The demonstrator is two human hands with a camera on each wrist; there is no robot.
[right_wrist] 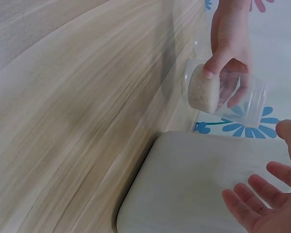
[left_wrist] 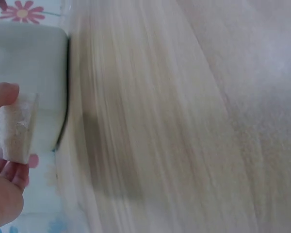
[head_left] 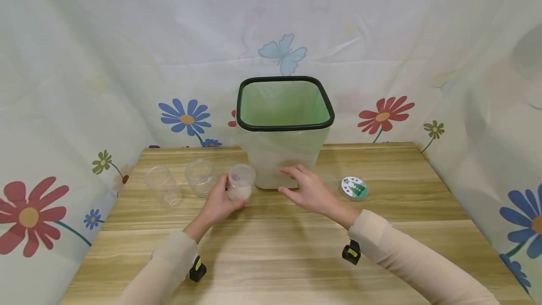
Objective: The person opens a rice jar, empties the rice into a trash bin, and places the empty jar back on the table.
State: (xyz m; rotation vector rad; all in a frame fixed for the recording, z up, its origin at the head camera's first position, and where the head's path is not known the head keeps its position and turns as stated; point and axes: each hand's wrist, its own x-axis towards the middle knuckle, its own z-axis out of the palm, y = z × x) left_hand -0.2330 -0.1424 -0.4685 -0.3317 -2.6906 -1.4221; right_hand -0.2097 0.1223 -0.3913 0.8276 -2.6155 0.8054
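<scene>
My left hand (head_left: 219,200) grips a clear plastic jar (head_left: 240,187) with whitish grains in its lower part. Thumb and fingers wrap opposite sides of it, as the right wrist view shows, and the jar (right_wrist: 203,92) is held above the wooden table, left of the bin. My right hand (head_left: 312,192) holds nothing; its fingers are spread and loosely bent in front of the pale green bin (head_left: 285,154). From the right wrist camera, the right hand (right_wrist: 274,199) appears with its palm toward the jar, apart from it.
Two clear, see-through containers, a tall one (head_left: 163,187) and a wider jar (head_left: 200,178), stand at the left of the table (head_left: 271,258). Right of the bin lies a round white disc with green print (head_left: 354,188), beside a faint clear round piece (head_left: 328,182). A flowered curtain (head_left: 190,27) surrounds the table.
</scene>
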